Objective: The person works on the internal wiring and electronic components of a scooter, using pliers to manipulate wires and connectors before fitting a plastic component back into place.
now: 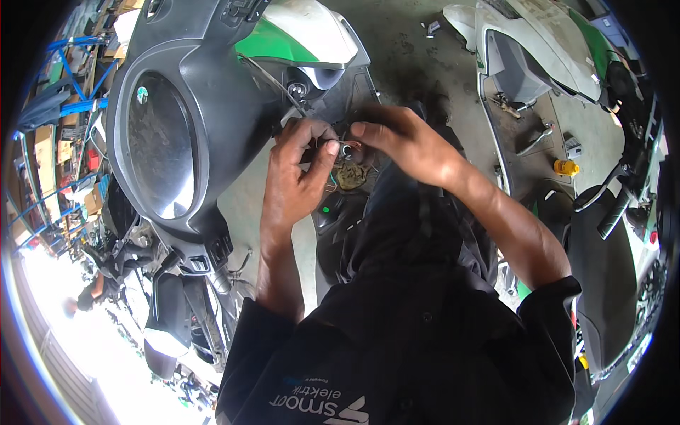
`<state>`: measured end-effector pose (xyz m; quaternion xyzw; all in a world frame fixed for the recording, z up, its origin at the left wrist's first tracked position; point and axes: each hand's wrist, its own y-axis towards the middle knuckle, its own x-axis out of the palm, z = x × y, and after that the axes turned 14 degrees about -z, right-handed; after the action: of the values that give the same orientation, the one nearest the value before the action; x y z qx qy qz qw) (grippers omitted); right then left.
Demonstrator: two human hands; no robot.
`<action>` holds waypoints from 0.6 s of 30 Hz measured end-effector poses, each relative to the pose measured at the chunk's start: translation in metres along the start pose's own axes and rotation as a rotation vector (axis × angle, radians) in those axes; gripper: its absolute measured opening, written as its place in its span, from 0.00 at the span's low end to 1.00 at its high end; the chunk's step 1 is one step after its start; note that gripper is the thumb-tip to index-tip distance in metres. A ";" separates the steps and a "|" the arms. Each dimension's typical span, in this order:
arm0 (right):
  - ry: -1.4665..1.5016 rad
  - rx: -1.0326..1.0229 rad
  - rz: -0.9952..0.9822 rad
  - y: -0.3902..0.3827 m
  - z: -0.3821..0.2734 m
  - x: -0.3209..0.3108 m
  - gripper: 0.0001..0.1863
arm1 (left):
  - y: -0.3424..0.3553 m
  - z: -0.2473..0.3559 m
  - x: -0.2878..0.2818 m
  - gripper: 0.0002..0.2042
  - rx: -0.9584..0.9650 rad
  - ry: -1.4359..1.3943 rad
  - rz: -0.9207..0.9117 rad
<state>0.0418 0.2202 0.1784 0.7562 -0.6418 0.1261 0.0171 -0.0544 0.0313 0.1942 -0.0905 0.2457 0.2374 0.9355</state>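
A small round part with a pale metal rim is pinched between the thumb and fingers of my left hand. Thin reddish wires show beside it. My right hand is close on the other side, thumb bent toward the part and fingers curled. Shadow hides those fingertips, so what they grip cannot be made out. Below both hands lies a dirty yellowish-brown lump, with a thin green wire next to it. A round metal lock-like fitting sits on the scooter just beyond my left hand.
A black scooter front with a glossy oval panel fills the left, joined to green-and-white bodywork. Another scooter stands at the right; a yellow bottle rests on its footboard. Blue racks hold parts at far left.
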 end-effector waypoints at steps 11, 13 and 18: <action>-0.872 -0.245 0.213 -0.001 0.003 0.017 0.11 | 0.001 0.008 0.003 0.04 -0.047 -0.038 0.009; -0.350 -0.087 0.172 0.004 0.008 0.023 0.10 | 0.003 0.007 0.003 0.03 0.043 0.212 0.022; -0.329 -0.171 0.259 0.002 0.009 0.021 0.09 | 0.006 0.013 0.004 0.04 0.046 0.158 0.029</action>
<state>0.0439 0.1983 0.1740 0.6736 -0.7361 -0.0525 -0.0402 -0.0487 0.0424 0.2030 -0.0838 0.3255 0.2373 0.9115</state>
